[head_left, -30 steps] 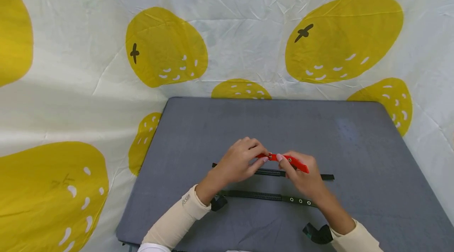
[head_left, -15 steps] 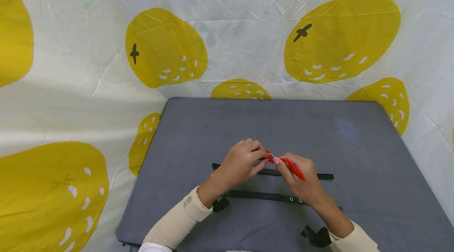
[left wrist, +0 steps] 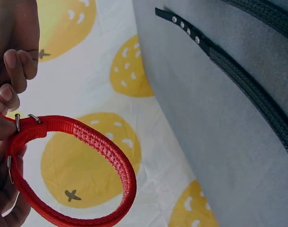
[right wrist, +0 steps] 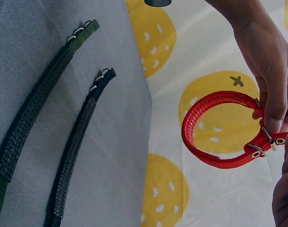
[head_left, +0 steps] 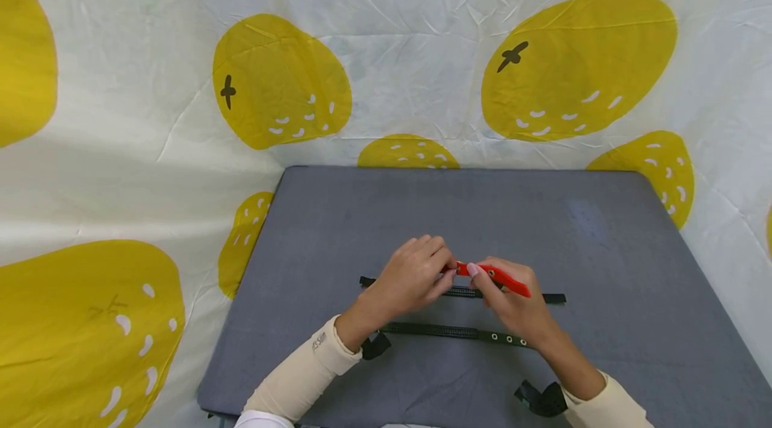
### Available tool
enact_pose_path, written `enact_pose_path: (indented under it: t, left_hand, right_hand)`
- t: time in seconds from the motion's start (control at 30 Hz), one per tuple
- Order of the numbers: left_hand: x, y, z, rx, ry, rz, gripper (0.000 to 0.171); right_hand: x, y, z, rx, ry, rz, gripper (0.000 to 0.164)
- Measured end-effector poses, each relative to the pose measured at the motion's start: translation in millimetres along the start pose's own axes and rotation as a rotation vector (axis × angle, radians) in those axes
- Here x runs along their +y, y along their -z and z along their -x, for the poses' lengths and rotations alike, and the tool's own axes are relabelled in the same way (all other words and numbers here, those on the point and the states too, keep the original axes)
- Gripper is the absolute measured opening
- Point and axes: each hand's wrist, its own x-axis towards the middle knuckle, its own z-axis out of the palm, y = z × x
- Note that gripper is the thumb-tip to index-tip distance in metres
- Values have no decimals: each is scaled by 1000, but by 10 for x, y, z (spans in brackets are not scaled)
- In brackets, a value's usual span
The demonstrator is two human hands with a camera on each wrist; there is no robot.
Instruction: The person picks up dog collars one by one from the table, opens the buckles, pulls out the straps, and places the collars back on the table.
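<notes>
A red dog collar is bent into a loop in the air above the table, its padded part toward the camera in the right wrist view. My left hand pinches it beside the metal buckle, thumb against the strap. My right hand pinches the free strap end, which has metal eyelets. A metal ring sits near the buckle in the left wrist view. The head view hides most of the loop behind my left hand.
Beneath my hands, a black collar and a dark green-ended collar lie straight across the grey table. Dark curled pieces lie nearer me. A white cloth with yellow fruit shapes hangs behind.
The red strap end tilted downward half a second ago, then swung back up to the right. My left fingers have closed in over the buckle area; both hands stay nearly in place.
</notes>
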Motion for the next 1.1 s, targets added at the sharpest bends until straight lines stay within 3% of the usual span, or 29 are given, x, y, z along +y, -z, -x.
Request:
enact_pose_path:
  t: [0.17,0.37,0.5,0.7,0.83,0.93,1.1]
  left_hand:
    - [-10,35,-14,-13,15,8,10]
    - [-12,72,-27,4,43,69,6]
    - [-10,76,-24,24,59,116,14]
    - [-23,69,-20,8,23,123,13]
    - [-65,80,-9,-33,-28,190,10]
    - [-100,99,6,-56,-69,240,14]
    - [-125,116,45,-64,-110,260,15]
  right_hand:
    - [-31,49,-39,-28,-62,-6,22]
    - [-42,88,-75,-50,-136,-7,19]
    - [87,85,-62,-60,-243,1,18]
    - [261,92,-57,-79,-370,-65,23]
    - [300,127,-78,-69,-441,-147,30]
    - [348,146,-72,-53,-465,-209,32]
    - [446,142,-20,-86,-395,-238,26]
